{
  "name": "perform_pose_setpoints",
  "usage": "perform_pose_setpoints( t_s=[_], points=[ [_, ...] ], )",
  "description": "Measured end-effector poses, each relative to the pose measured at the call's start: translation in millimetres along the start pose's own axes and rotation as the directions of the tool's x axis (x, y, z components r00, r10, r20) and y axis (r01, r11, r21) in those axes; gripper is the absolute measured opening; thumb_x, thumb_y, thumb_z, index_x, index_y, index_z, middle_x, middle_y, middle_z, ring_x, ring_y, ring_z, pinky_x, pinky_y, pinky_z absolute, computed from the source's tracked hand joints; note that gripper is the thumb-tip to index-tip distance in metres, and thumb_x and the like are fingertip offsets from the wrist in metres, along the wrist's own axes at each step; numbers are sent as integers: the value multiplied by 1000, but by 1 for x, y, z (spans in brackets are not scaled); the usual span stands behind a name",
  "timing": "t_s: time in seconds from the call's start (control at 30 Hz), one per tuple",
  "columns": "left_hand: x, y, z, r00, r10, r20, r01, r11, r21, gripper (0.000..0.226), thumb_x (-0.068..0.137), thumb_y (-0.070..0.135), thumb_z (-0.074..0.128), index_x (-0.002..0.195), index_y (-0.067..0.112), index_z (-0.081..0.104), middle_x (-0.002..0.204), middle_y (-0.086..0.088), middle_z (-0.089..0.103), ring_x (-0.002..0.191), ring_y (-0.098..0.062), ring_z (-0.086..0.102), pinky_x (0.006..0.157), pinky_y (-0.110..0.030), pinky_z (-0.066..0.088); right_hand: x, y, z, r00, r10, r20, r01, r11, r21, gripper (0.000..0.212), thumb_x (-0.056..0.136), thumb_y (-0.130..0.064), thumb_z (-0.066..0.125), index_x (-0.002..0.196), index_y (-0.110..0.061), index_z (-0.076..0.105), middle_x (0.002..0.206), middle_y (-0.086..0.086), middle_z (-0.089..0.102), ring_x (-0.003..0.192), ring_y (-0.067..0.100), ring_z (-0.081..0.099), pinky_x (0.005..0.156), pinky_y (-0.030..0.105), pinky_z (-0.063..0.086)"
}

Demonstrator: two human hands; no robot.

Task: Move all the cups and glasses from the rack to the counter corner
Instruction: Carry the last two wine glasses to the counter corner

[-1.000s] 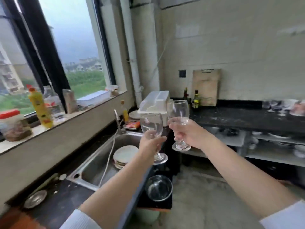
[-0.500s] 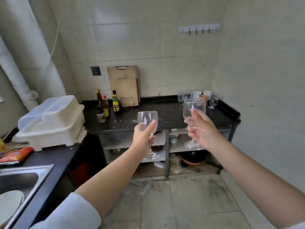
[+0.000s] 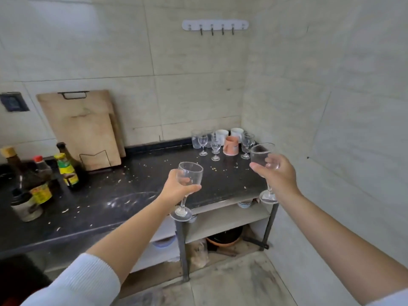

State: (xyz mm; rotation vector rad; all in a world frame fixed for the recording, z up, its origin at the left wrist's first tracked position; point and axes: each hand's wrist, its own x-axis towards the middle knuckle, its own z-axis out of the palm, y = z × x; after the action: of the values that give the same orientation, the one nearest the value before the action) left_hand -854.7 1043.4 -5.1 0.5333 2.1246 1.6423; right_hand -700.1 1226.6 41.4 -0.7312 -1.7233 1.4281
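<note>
My left hand (image 3: 176, 187) grips a clear wine glass (image 3: 189, 173) by the bowl, upright, over the front edge of the black counter (image 3: 123, 195). My right hand (image 3: 277, 175) holds a second clear wine glass (image 3: 260, 154) by its bowl, above the counter's right end. In the far right corner stand several small stemmed glasses (image 3: 215, 149), a clear tumbler (image 3: 195, 139), two white mugs (image 3: 221, 135) and a pink mug (image 3: 231, 146). The rack is out of view.
Wooden cutting boards (image 3: 88, 133) lean on the back wall. Sauce bottles (image 3: 66, 168) and a jar (image 3: 26, 206) crowd the counter's left. Crumbs dot the counter. Shelves below hold bowls and a dark pot (image 3: 225, 237). A tiled wall (image 3: 331, 129) closes the right side.
The view has turned right from the sink and window to the corner counter, and come closer. Both hands, each still holding its wine glass, now reach nearer the cups in the corner.
</note>
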Motion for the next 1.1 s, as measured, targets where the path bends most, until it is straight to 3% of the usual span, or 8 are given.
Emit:
perform_pose_setpoints(
  t_s=[0.13, 0.3, 0.4, 0.5, 0.57, 0.73, 0.87, 1.1],
  points=[
    [74, 8, 14, 998, 60, 34, -62, 995, 80, 76, 72, 19, 77, 132, 11, 30, 111, -7, 53, 101, -21, 53, 85, -33, 47, 71, 19, 21, 999, 9, -41, -11, 998, -56, 53, 67, -16, 78, 107, -23, 45, 87, -7, 52, 76, 4, 52, 71, 21, 43],
    [156, 2, 35, 995, 89, -42, -83, 989, 122, 73, 67, 15, 78, 127, 11, 38, 114, -5, 52, 94, -18, 57, 69, -21, 46, 161, 50, 43, 998, 52, -24, -54, 996, -77, 64, 66, -3, 77, 119, -13, 43, 107, 1, 49, 91, 17, 54, 78, 31, 44],
    [206, -8, 44, 993, 84, -85, -72, 989, 133, 83, 65, 10, 80, 133, 15, 32, 115, -4, 48, 94, -21, 59, 79, -31, 50, 218, 73, 61, 999, 23, 35, -18, 988, -156, 54, 63, -1, 78, 99, -17, 42, 99, -2, 51, 92, 18, 54, 79, 32, 46],
    [261, -16, 47, 987, 49, -151, -26, 988, 150, 87, 65, 7, 79, 135, 15, 29, 110, -3, 48, 93, -20, 57, 77, -29, 46, 278, 90, 84, 982, -60, 180, 109, 955, -275, 40, 58, -7, 80, 75, -24, 48, 76, -13, 55, 71, 7, 56, 59, 9, 41],
    [290, -18, 45, 978, 20, -206, 19, 983, 184, 84, 65, 9, 79, 133, 16, 30, 110, -5, 51, 94, -20, 55, 80, -29, 46, 311, 101, 102, 944, -77, 321, 187, 926, -328, 34, 57, -14, 80, 78, -23, 55, 75, -11, 58, 72, 7, 57, 56, 8, 37],
    [357, -18, 31, 957, -7, -290, 94, 954, 286, 87, 66, 18, 80, 135, 19, 28, 105, 2, 50, 95, -18, 57, 81, -30, 49, 390, 125, 165, 803, -9, 596, 308, 863, -401, 73, 62, -17, 79, 123, -12, 39, 109, -1, 49, 100, 13, 47, 85, 27, 41],
    [388, -27, 16, 930, -35, -365, 147, 948, 284, 85, 63, 17, 82, 132, 16, 33, 112, 4, 49, 95, -14, 55, 73, -18, 42, 422, 139, 217, 694, 47, 718, 363, 839, -406, 67, 67, -20, 75, 123, -14, 38, 118, -1, 51, 103, 13, 49, 84, 25, 40],
    [435, -54, 0, 957, -114, -268, 206, 917, 343, 85, 62, 15, 82, 131, 15, 32, 115, 3, 47, 97, -17, 56, 82, -29, 48, 449, 164, 262, 636, 111, 763, 404, 795, -453, 60, 65, -22, 75, 114, -13, 40, 115, 1, 51, 99, 18, 52, 83, 33, 45]
  ],
)
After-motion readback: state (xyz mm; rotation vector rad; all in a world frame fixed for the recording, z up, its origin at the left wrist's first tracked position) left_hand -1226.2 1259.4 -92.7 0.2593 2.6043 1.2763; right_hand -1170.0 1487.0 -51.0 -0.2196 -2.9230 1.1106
